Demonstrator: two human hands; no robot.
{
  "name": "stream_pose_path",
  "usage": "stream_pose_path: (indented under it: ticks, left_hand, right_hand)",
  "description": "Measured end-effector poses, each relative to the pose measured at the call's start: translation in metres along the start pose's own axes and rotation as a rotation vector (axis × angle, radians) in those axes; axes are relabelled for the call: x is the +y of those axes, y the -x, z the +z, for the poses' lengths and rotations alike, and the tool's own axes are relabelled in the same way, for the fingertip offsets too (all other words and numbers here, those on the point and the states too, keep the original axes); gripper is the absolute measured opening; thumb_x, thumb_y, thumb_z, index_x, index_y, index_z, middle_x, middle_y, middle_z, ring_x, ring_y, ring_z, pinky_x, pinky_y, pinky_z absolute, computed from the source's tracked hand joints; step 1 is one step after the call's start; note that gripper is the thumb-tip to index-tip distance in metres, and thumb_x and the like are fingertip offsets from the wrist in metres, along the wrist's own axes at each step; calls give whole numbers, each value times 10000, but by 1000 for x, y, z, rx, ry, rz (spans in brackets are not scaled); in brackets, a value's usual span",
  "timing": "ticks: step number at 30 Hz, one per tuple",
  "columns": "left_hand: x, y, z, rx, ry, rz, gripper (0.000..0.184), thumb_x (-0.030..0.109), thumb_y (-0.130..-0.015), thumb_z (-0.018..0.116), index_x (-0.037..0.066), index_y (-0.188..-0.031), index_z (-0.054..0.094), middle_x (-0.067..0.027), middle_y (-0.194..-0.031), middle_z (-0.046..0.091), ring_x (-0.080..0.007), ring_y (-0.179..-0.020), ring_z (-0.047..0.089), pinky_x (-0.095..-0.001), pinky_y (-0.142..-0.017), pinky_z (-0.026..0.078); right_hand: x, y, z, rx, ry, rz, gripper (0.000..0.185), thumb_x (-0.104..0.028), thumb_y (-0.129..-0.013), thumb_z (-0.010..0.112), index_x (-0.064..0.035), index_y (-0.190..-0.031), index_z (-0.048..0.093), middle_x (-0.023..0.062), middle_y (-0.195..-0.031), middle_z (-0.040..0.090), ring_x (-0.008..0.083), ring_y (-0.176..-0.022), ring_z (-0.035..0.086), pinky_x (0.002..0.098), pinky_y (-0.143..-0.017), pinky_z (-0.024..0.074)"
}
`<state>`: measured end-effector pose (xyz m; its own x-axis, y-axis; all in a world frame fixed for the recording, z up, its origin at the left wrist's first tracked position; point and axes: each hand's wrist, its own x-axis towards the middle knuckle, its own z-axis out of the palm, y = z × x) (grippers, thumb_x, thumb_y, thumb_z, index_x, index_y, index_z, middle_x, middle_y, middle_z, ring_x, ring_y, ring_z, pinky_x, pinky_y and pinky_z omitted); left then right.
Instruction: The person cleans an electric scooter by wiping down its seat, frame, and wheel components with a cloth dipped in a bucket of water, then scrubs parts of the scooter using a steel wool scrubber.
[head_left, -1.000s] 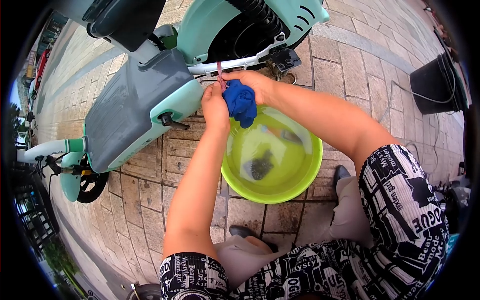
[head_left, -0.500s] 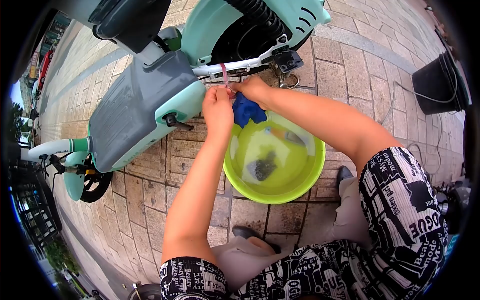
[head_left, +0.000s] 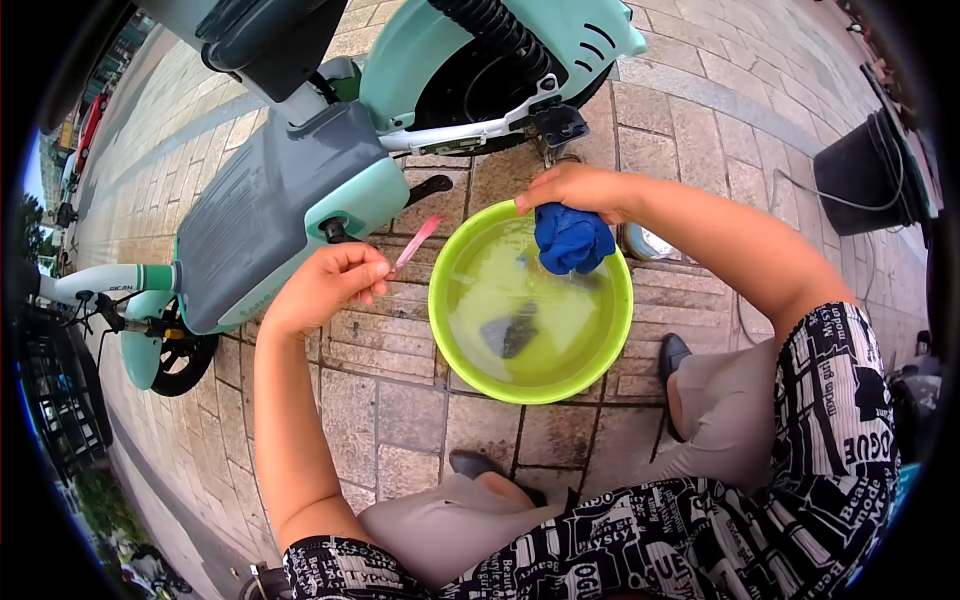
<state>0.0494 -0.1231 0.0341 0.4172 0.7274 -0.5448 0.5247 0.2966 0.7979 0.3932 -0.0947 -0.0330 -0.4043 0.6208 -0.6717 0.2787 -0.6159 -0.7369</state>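
Between the thumb and fingers of my left hand (head_left: 335,285) is a thin pink strip (head_left: 418,240), its free end pointing up and away. My right hand (head_left: 580,190) grips a bunched blue cloth (head_left: 573,242) over the far right side of a lime-green basin (head_left: 442,335). The basin holds cloudy water, with a dark patch (head_left: 508,332) in it that I cannot make out. A mint-green and grey electric scooter (head_left: 355,195) stands beyond my left hand; its pedal crank (head_left: 430,188) sticks out near the strip.
To the right of the basin stands a round can (head_left: 650,243), partly hidden by my right arm. Farther right is a black bucket (head_left: 850,175) with a grey hose or cable (head_left: 785,205) nearby. Brick paving (head_left: 410,400) lies underneath. My shoes (head_left: 675,352) are close to the basin.
My hands were together at the scooter's frame, by the pink strip hanging there. Now the strip is off the frame in my left hand, drawn left; my right hand has moved right with the cloth.
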Motion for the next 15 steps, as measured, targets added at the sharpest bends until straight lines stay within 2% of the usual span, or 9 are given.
stream_pose_path:
  ticks: [2, 4, 5, 7, 9, 11, 12, 14, 15]
  left_hand:
    - [-33, 15, -26, -13, -98, -204, 203, 226, -924, 638, 28, -960, 666, -3, -795, 651, -61, -707, 568, -212, -635, 463]
    - [-92, 24, -58, 127, -605, -139, 282, 243, -908, 659, -3, -1046, 670, -55, -828, 686, -93, -785, 632, -247, -642, 487]
    - [-84, 25, -53, 129, -607, -139, 282, 243, -908, 659, -3, -1046, 670, -55, -828, 686, -93, -785, 632, -247, -642, 487]
    - [-52, 28, -30, 103, -759, -449, 379, 286, -911, 655, -11, -1146, 644, -103, -952, 700, -141, -854, 669, -277, -680, 513]
    - [-14, 13, 18, -31, -220, -344, 372, 311, -945, 604, 14, -1166, 640, -77, -1024, 685, -167, -809, 687, -250, -617, 511]
    - [-3, -14, 73, -129, 187, -83, 653, 488, -968, 489, 66, -1444, 343, -90, -1333, 530, -232, -1046, 638, -328, -785, 539]
    - [4, -27, 104, -142, 539, -31, 704, 534, -960, 464, 95, -1471, 255, -109, -1413, 445, -288, -1183, 551, -411, -900, 512]
    - [2, -58, 148, -87, 1089, 42, 538, 435, -1002, 421, 96, -1411, 335, -135, -1377, 462, -316, -1201, 529, -477, -975, 478]
    - [-6, -75, 159, 5, 1091, 74, 473, 376, -1008, 419, 81, -1375, 375, -127, -1331, 497, -300, -1194, 534, -478, -973, 480]
  right_hand:
    - [3, 12, -13, -34, -68, 10, 300, -288, -861, 686, -24, -981, 607, 66, -822, 596, 172, -697, 653, 334, -577, 584]
    - [3, 21, -18, 0, -72, 8, 263, -248, -861, 677, -27, -985, 607, 77, -847, 607, 177, -723, 656, 332, -607, 587]
    - [5, 21, -19, 30, -154, -40, 226, -218, -854, 670, -26, -952, 604, 72, -808, 596, 176, -681, 646, 331, -576, 574]
    - [5, 26, -12, 65, -292, -134, 168, -136, -845, 636, -28, -965, 590, 75, -826, 602, 173, -676, 632, 334, -586, 554]
    - [0, 26, 6, 104, -307, -244, 237, -120, -856, 629, -26, -1061, 554, 87, -913, 613, 164, -774, 624, 319, -671, 537]
    - [-2, 23, 28, 70, -333, -384, 288, -135, -878, 631, -30, -1124, 523, 86, -960, 617, 146, -853, 610, 289, -746, 515]
    - [1, 16, 37, 47, -327, -459, 313, -144, -893, 630, -36, -1159, 504, 83, -988, 620, 133, -897, 602, 270, -788, 500]
    - [10, 10, 46, -100, -39, -519, 464, -206, -918, 623, -34, -1288, 402, 112, -1114, 607, 165, -980, 599, 292, -878, 476]
    - [7, 21, 43, -75, 220, -475, 512, -207, -915, 625, -42, -1330, 373, 131, -1137, 596, 188, -1000, 598, 299, -882, 478]
